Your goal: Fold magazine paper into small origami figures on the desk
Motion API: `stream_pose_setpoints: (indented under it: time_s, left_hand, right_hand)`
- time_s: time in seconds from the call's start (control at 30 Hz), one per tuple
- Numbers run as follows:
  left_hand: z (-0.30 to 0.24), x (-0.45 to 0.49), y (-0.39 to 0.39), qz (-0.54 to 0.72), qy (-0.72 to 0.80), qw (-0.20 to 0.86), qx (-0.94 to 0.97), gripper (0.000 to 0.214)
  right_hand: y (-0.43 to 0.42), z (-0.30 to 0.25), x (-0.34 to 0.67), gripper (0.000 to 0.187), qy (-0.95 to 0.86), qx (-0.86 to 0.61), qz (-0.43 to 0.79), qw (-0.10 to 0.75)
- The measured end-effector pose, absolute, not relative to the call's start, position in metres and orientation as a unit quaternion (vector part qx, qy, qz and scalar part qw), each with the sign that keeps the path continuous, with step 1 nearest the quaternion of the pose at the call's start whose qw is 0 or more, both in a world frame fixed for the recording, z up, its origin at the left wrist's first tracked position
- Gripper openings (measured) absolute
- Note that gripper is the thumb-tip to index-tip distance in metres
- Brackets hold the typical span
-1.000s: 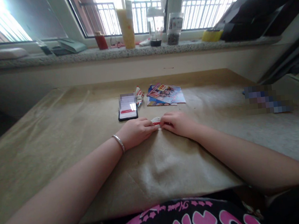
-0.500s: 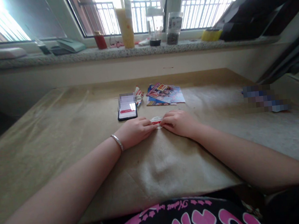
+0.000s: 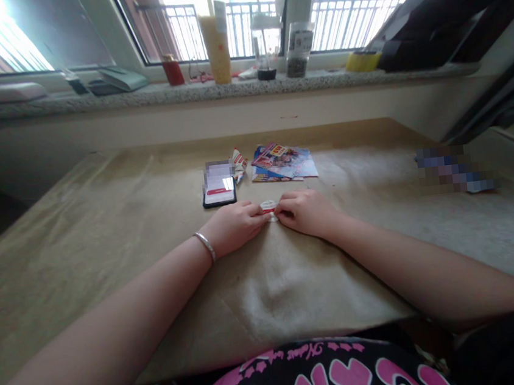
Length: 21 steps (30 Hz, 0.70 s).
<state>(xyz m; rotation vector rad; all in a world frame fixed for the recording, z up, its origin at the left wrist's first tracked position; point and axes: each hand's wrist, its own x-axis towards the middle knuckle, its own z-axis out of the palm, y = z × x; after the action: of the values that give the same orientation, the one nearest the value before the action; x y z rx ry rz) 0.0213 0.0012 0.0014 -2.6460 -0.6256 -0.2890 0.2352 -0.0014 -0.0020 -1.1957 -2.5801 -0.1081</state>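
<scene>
My left hand [image 3: 233,225] and my right hand [image 3: 307,211] rest side by side on the brown-paper-covered table [image 3: 105,233], fingertips meeting. Between them they pinch a small white and red piece of paper [image 3: 268,207], each hand closed on one end of it. A silver bangle [image 3: 204,246] circles my left wrist. Just beyond the hands lies a phone [image 3: 218,187] with a lit screen, and to its right a stack of colourful printed papers [image 3: 284,161]. A small folded red and white paper [image 3: 239,164] lies between the phone and the stack.
A stone window sill [image 3: 209,90] runs along the back, carrying a tall yellow cup [image 3: 216,46], a red cup [image 3: 173,71], jars, a yellow bowl [image 3: 364,60] and a dark case [image 3: 441,20]. A blurred object [image 3: 454,168] lies on the table's right side.
Almost nothing differs. Both hands stay closed on the small paper, with only slight shifts of the fingers and of the view.
</scene>
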Motion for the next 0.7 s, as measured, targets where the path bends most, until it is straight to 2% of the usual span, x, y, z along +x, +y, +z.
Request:
stream_pose_setpoints:
  time_s: [0.43, 0.7]
  left_hand:
    - [-0.0039, 0.0175, 0.0064, -0.153, -0.227, 0.147, -0.95, 0.028]
    - [-0.0004, 0.0207, 0.003, -0.128, -0.217, 0.182, -0.95, 0.026]
  right_hand:
    - [-0.0045, 0.0019, 0.2289, 0.023, -0.875, -0.461, -0.036, 0.142]
    - [-0.0064, 0.0034, 0.2259, 0.021, -0.866, -0.479, -0.038, 0.141]
